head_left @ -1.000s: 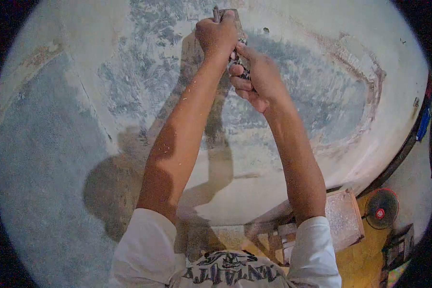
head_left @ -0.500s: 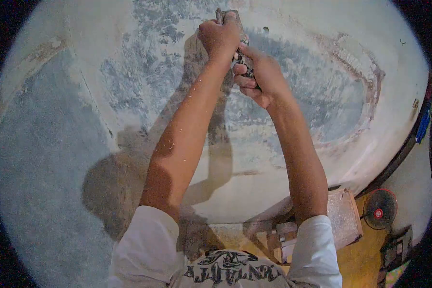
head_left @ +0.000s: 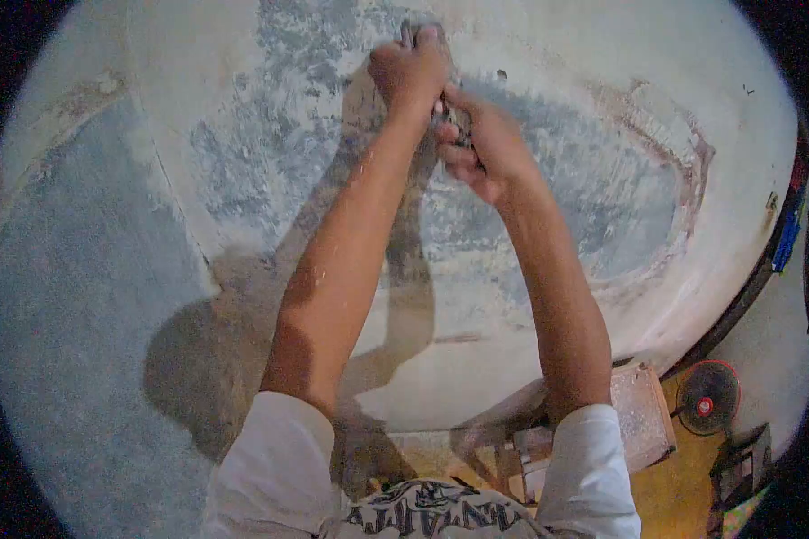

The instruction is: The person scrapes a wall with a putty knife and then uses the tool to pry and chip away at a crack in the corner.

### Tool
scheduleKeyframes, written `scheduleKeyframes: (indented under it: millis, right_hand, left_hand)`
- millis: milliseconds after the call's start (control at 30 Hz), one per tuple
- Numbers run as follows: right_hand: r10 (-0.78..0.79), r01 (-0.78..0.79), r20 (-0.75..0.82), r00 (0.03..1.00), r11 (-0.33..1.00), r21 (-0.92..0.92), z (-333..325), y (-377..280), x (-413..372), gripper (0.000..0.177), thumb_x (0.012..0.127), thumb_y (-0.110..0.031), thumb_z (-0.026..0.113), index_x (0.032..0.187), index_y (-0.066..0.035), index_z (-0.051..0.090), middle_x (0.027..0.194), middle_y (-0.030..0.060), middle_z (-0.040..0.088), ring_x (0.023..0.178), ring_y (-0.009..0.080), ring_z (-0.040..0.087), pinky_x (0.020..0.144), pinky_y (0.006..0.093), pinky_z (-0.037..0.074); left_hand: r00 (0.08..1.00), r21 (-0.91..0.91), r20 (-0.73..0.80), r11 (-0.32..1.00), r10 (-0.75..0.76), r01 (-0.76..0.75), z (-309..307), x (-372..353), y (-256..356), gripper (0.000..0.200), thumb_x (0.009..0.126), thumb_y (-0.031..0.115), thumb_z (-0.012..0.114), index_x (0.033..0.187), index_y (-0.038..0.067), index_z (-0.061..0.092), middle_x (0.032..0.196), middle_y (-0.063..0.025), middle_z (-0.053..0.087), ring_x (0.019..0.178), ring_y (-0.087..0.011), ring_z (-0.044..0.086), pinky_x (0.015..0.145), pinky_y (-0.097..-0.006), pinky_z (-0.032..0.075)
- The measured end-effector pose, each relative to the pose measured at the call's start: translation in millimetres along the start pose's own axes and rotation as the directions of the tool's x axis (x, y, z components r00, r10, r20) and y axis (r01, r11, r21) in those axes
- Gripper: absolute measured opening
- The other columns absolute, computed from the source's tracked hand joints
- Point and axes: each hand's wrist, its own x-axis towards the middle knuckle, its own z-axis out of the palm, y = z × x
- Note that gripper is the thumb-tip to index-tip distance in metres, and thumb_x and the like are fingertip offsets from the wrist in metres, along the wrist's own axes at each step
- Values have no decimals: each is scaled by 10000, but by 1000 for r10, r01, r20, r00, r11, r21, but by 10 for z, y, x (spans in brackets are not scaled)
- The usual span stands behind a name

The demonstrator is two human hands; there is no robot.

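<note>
High on the patchy grey-and-white surface (head_left: 288, 135), both hands grip one long, dark, speckled hand tool (head_left: 462, 124) whose exact kind I cannot make out. My left hand (head_left: 412, 74) is closed around its upper end, the thumb lying along it. My right hand (head_left: 493, 148) wraps the lower end, fingers curled around it from the right side. The tool slants from upper left to lower right, and the hands cover much of it. Small pale flecks stick to my left forearm.
A rough, reddish-brown worn line (head_left: 692, 162) curves around the grey patch on the right. Lower right are a worn, box-like piece of furniture (head_left: 643, 413) and a red-rimmed fan (head_left: 706, 402). A blue item (head_left: 786, 238) hangs at the right edge. Shadows of my arms and head fall across the surface.
Both hands and the tool have stayed almost in place, with slight motion blur now. The view has shifted a little, so the fan and box appear slightly lower and further left.
</note>
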Motion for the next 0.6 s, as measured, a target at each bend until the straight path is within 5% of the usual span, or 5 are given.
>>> scheduleKeyframes:
  millis: [533,600]
  right_hand:
    - [2,-7,54,999,995,98,-19,121,-65,178,1007,-309,471,953,-141,491,612,-44,449,390,33,310,299,177,169]
    - [8,-10,22,1000,993,122,44,55,-31,180,1007,-311,474,948,-142,491,611,-44,447,389,30,311,296,178,170]
  left_hand:
    - [993,89,21,990,112,-113,-7,-44,-108,449,735,323,678,676,-120,636,689,-321,639,700,-433,675,738,-497,522]
    - [998,38,52,999,18,-20,18,35,-21,452,733,326,677,669,-120,634,676,-315,636,698,-435,673,741,-499,521]
